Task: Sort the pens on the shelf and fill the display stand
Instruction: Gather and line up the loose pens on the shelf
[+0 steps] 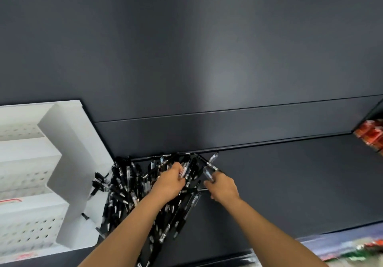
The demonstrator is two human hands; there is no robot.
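A large heap of black and clear pens (128, 192) lies on the dark shelf (290, 183), against the back wall. My left hand (169, 183) reaches into the heap, its fingers curled round a few pens near the top. My right hand (222, 187) grips a small bunch of pens (209, 168) that stick up and away from it, at the heap's right edge. A white tiered display stand (62, 163) with rows of holes stands at the left, touching the heap.
Red packaged goods (371, 134) sit at the shelf's far right end. Blurred colourful items (356, 250) lie on a lower level at the bottom right. The dark back panel rises behind the shelf.
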